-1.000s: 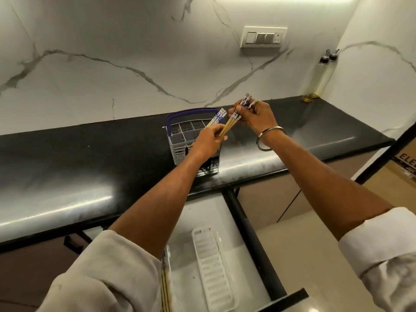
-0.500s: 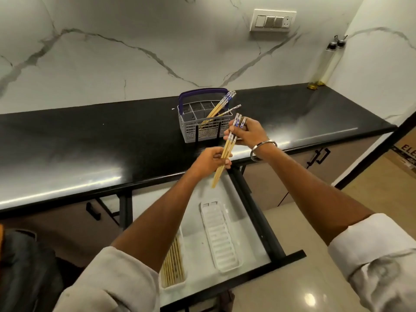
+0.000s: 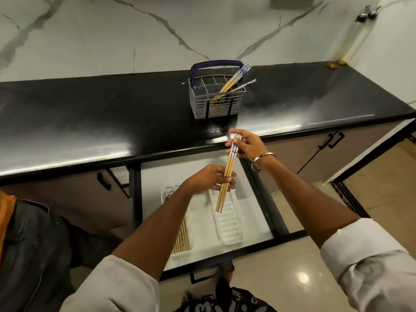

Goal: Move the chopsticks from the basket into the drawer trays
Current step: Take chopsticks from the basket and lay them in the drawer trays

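**Chopsticks held over the open drawer, ready to be laid in a tray**

The black counter (image 3: 90,122) spans the scene, with the open drawer (image 3: 258,224) below its near edge. On the counter, far centre, stands the grey basket (image 3: 216,104), where several chopsticks (image 3: 234,83) lean to the right, patterned ends up. In the drawer lie two white trays: the left tray (image 3: 190,212) already holds chopsticks, the right tray (image 3: 231,226) looks empty. Above the right tray both hands carry a small bundle of chopsticks (image 3: 228,174). The right hand (image 3: 249,146) pinches the patterned far end; the fingers of the left hand (image 3: 209,180) curl round the middle of the shafts. The bundle's long axis runs near to far, tilted slightly, plain tips pointing down and near, patterned ends far and up.

To finish this step well, the bundle is probably best lowered level, its axis turned parallel to the tray's length, tips kept even, then released low so that no stick rolls out.
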